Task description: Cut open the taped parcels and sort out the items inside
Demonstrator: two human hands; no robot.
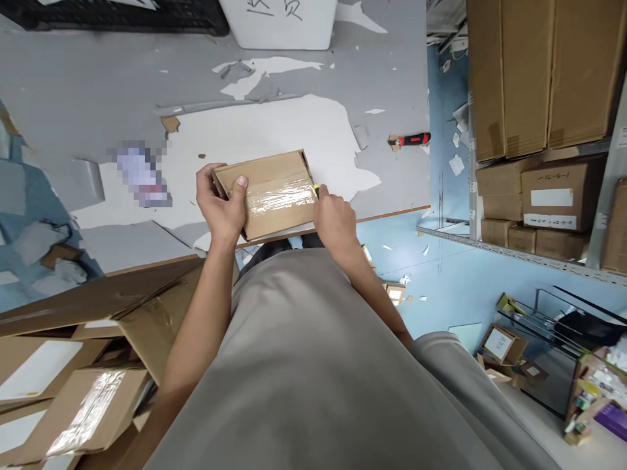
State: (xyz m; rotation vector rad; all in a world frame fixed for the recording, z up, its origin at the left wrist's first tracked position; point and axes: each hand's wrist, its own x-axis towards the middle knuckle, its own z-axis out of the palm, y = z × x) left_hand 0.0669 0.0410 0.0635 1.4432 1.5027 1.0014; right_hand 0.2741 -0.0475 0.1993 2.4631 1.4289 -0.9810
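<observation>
A small cardboard box (274, 219) with shiny clear tape across its face is held at the table's near edge. My left hand (221, 201) grips its left end, thumb pressed on the face and fingers around the far side. At the box's right end, my right hand (336, 220) is closed around a utility knife (317, 190); only a bit of yellow and black shows, the rest being hidden by the fingers. The knife's tip meets the right edge of the box, where a narrow gap shows. Whether the blade is inside the gap, I cannot tell.
Torn white sheeting covers part of the grey table (396, 78). A red-and-black cutter (415, 139) lies at the right. A white bin (284, 29) and black crate (132, 16) stand at the back. An open carton (161, 313) of boxes is lower left; shelved cartons (529, 78) are right.
</observation>
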